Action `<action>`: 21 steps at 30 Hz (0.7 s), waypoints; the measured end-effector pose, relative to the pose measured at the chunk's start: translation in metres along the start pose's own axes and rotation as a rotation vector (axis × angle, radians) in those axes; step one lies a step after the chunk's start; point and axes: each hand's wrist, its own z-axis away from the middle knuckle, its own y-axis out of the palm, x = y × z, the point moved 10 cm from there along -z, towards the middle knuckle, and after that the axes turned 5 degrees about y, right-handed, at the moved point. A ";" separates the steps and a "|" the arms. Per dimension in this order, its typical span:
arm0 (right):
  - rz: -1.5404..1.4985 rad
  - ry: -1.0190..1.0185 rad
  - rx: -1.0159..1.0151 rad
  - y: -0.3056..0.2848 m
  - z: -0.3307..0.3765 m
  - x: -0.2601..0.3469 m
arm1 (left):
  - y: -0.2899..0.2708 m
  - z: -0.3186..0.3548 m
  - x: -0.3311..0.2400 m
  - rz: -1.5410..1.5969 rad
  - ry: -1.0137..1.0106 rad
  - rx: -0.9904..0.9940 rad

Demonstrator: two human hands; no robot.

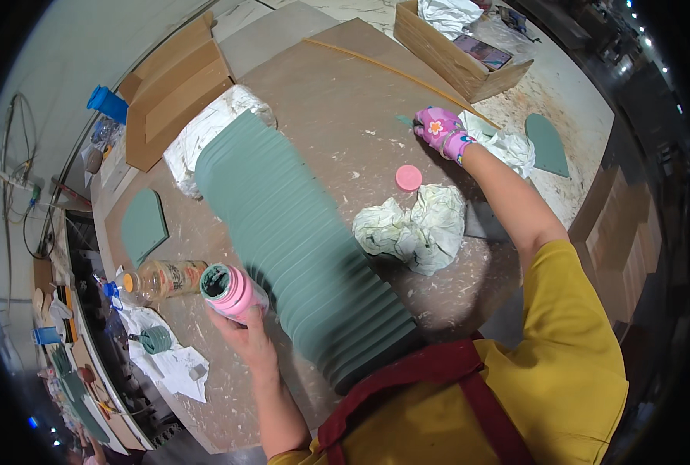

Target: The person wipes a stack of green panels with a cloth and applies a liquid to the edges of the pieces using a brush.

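left hand (246, 335): bare, wrapped round an open pink jar (230, 291), just left of the green panel stack (302, 248)
counter (337, 116): roomy beyond the stack
right hand (438, 129): gloved, arm stretched far, fingers curled; grip unclear
pink lid (408, 177): right of the stack

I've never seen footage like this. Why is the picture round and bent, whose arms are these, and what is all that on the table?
There is no machine here: the picture comes from a wide fisheye camera worn on a person's head, looking down, so straight edges bend near the rim. The arms coming in from below are that person's own. The left hand holds an open pink jar with green paint around its mouth. The right hand, in a pink flowered glove, reaches across the brown table. Down the middle lies a long row of overlapping green panels. Beside them are a crumpled paint-stained cloth and a pink lid. A clear bottle lies near the jar.
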 end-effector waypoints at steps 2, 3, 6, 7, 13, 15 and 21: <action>0.053 -0.016 -0.024 0.001 -0.007 0.005 | -0.005 0.000 0.003 -0.007 -0.008 0.010; 0.088 -0.018 -0.018 0.001 -0.009 0.008 | -0.007 0.001 0.003 -0.010 -0.016 0.024; 0.074 0.037 0.011 -0.001 -0.016 0.004 | -0.005 0.003 0.005 -0.041 -0.078 -0.004; -0.007 0.101 0.077 0.008 -0.026 -0.011 | -0.005 0.001 0.009 -0.036 -0.077 -0.009; -0.266 0.023 0.094 0.011 -0.033 -0.011 | -0.041 -0.011 0.081 0.034 -0.202 -0.148; -0.926 0.128 0.265 0.003 -0.023 0.010 | -0.046 -0.022 0.094 -0.022 -0.165 -0.169; -1.455 -0.181 0.470 -0.023 -0.039 0.139 | -0.062 -0.043 0.131 -0.239 -0.121 -0.220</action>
